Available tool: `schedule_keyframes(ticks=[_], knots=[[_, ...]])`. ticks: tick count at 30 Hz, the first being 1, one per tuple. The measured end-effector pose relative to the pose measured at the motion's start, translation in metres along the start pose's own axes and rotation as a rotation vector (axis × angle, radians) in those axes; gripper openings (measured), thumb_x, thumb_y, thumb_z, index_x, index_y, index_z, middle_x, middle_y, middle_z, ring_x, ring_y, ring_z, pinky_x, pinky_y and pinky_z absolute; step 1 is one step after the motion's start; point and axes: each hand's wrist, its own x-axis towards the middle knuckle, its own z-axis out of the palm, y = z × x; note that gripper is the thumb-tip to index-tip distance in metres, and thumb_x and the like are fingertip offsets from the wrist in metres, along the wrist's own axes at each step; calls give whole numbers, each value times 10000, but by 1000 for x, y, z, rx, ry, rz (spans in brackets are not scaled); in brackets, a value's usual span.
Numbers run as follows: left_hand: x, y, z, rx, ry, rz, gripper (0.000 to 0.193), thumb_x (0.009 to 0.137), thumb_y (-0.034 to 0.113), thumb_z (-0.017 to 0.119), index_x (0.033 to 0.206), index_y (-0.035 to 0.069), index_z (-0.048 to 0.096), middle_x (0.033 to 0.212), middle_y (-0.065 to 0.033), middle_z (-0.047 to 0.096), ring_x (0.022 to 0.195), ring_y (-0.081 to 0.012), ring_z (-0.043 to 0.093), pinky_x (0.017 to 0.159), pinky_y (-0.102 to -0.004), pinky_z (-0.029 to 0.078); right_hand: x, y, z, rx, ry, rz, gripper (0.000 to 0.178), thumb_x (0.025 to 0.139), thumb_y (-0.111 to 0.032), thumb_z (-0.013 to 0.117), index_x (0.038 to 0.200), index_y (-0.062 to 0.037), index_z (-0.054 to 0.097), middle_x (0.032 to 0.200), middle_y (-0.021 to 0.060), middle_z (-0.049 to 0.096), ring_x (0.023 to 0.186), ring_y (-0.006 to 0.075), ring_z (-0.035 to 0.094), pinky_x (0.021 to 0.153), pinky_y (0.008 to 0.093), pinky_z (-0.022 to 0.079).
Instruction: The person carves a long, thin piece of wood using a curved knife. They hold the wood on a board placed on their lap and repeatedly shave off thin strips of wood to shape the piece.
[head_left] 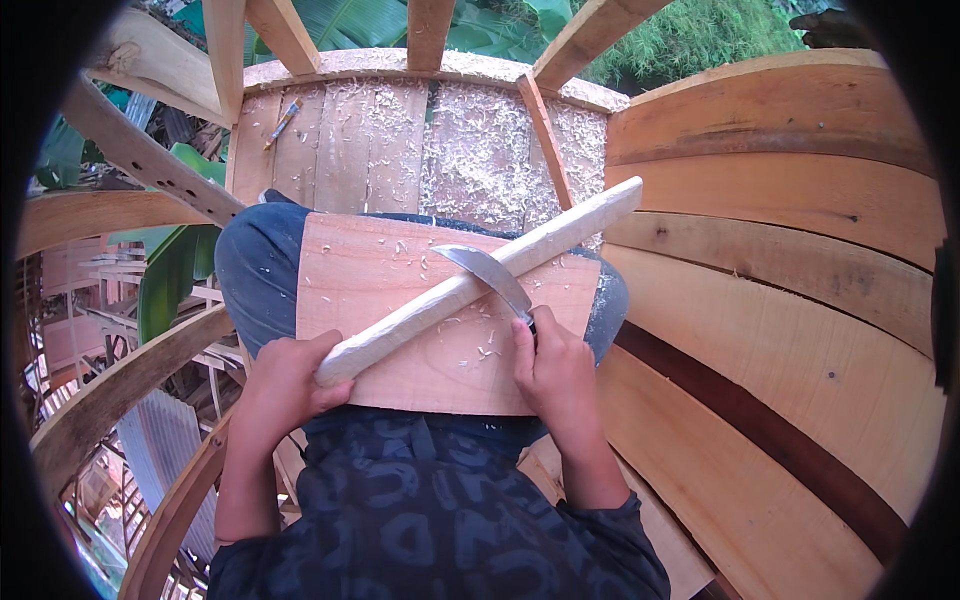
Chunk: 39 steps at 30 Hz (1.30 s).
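Across my lap lies a flat reddish wooden board (420,375), with a few curled shavings on it. A long pale stick of whittled wood (420,315) slants over the board from lower left to upper right, its far end reaching past the board's edge. My left hand (300,375) is closed around the stick's near end. In my right hand (558,365) is a knife with a curved blade (490,272), gripped by its dark handle. The blade crosses the stick a little beyond its middle; whether its edge bites the wood cannot be made out.
Shavings cover much of the plank floor (480,150) ahead, where a small pen-like object (284,122) lies at left. A thin wooden strip (545,140) leans there. Curved planks (780,290) wall the right side; ribs (150,150) with gaps stand at left, above corrugated sheets (165,455).
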Motion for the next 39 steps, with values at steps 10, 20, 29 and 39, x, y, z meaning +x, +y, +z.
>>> schedule_keyframes(ticks=[10,20,29,39], knots=[[3,-5,5,-6,32,23,345,649,237,758,874,49,577,702,-211,583,729,-422,590,622,-450,462,0,1,2,-72,45,11,240,948,-265,532,860,-41,538,682,168,619,622,396,615,534,472,462],[2,-7,6,-43,44,36,326,646,205,755,878,41,593,709,-212,581,731,-416,596,608,-433,465,-2,22,-17,-38,43,93,253,962,-235,518,852,-7,531,626,207,584,594,410,600,535,486,448],[-1,-9,0,-28,4,44,302,698,221,742,915,81,585,726,-181,619,744,-400,607,652,-477,451,3,39,7,-49,197,154,237,963,-231,505,873,-17,548,651,213,587,625,405,612,551,471,448],[-1,-7,5,-31,35,52,335,676,211,766,882,35,569,694,-215,576,738,-429,582,610,-452,445,-15,-14,20,107,-27,-27,210,941,-207,539,846,-20,526,649,216,573,603,409,596,526,474,448]])
